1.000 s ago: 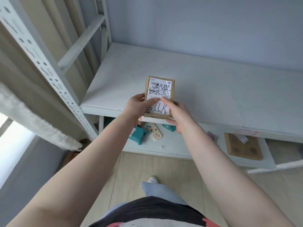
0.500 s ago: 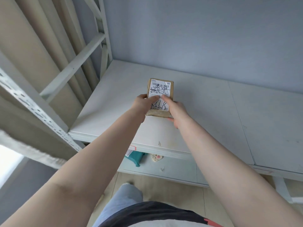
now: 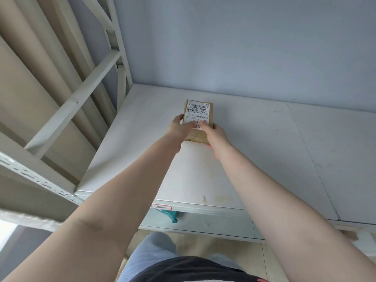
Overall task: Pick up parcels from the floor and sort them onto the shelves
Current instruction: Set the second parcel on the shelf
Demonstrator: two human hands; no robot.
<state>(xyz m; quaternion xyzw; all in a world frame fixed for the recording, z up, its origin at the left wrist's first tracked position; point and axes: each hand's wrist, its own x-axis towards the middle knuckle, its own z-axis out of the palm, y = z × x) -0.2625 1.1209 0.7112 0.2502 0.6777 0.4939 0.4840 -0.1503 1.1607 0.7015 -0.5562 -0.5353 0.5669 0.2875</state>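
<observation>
A small brown cardboard parcel (image 3: 201, 110) with a white shipping label and black handwriting is over the middle of the white shelf board (image 3: 264, 151), tilted with its label toward me. My left hand (image 3: 179, 129) grips its left edge, thumb on the label. My right hand (image 3: 213, 135) grips its lower right corner, thumb also on the label. Both arms stretch forward over the shelf. Whether the parcel's base touches the board is hidden by my hands.
The white metal upright and diagonal braces (image 3: 67, 106) of the shelving stand at the left. A blue-grey wall (image 3: 244, 47) closes the back. A lower shelf (image 3: 203, 224) shows a teal object (image 3: 168, 214). A red-edged tag (image 3: 161, 206) sticks on the shelf's front edge.
Both hands have carried the parcel from the shelf's front edge forward and deeper over the board. My view has risen and moved closer to the shelf.
</observation>
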